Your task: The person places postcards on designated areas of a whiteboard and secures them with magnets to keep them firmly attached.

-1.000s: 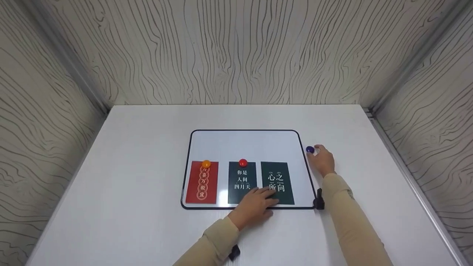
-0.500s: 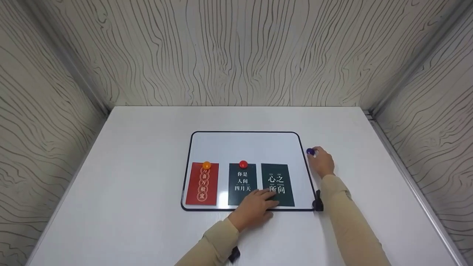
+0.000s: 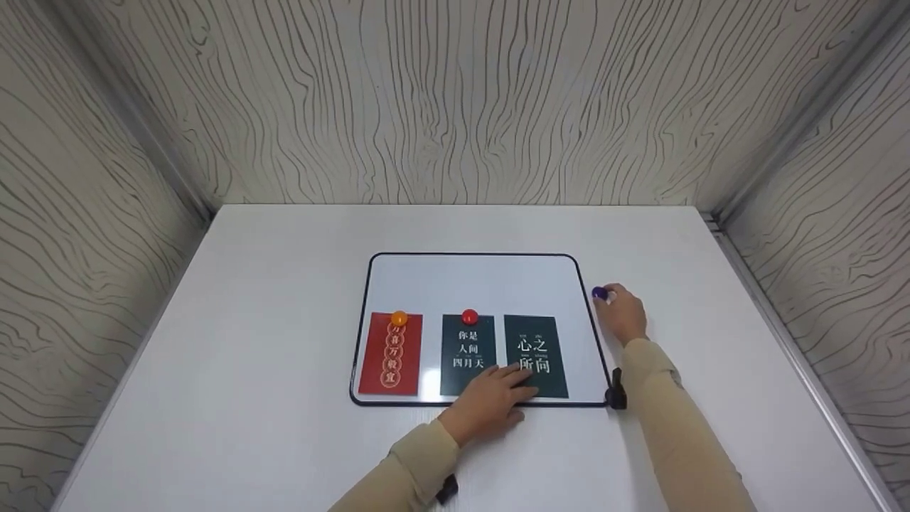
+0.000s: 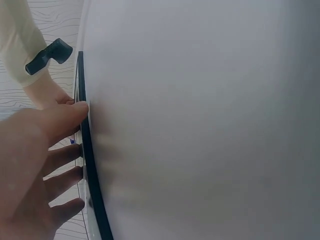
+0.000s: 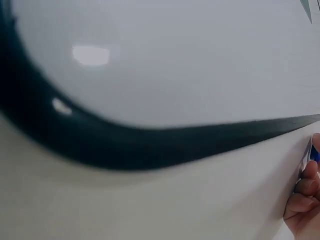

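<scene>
In the head view, my right hand (image 3: 622, 316) pinches a dark blue round magnet (image 3: 599, 292) between thumb and fingers, just outside the right edge of a black-framed whiteboard (image 3: 476, 281). The blue magnet (image 5: 314, 154) shows at the right border of the right wrist view. My left hand (image 3: 487, 402) rests with spread fingers on the lower part of the right-hand dark green card (image 3: 547, 334), which has white characters. A second dark green card (image 3: 455, 380), left of it, bears a red round magnet (image 3: 470, 317) at its top; my left hand overlaps its lower corner.
A red card (image 3: 373, 355) with gold characters lies at the board's left, an orange round magnet (image 3: 399, 318) on its top edge. The whiteboard lies on a white table (image 3: 270, 320). Wood-grain patterned panels (image 3: 455, 107) stand behind and at both sides.
My right fingers have closed in around the blue magnet, which stays beside the board. My left hand stays on the cards. The whole head view has shifted slightly.
</scene>
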Action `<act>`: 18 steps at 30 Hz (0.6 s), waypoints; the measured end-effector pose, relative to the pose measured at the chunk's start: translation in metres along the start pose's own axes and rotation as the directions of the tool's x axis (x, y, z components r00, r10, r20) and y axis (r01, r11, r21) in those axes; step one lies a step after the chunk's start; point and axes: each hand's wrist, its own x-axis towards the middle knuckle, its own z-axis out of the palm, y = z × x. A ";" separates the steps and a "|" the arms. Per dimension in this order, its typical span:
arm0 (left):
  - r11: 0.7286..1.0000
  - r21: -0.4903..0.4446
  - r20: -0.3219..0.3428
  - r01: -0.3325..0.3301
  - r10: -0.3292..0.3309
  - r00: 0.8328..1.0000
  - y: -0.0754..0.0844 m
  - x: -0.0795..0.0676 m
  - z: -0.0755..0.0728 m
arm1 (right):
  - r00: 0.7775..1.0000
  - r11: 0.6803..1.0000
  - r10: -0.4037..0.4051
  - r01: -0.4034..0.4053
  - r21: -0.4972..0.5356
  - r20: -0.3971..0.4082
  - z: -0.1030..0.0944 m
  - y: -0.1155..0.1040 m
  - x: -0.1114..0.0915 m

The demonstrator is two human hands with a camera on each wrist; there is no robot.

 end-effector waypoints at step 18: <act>1.000 -0.011 0.026 0.002 -0.002 1.000 0.000 -0.001 -0.001 | 0.999 0.999 0.012 -0.014 0.042 0.039 -0.002 -0.001 -0.006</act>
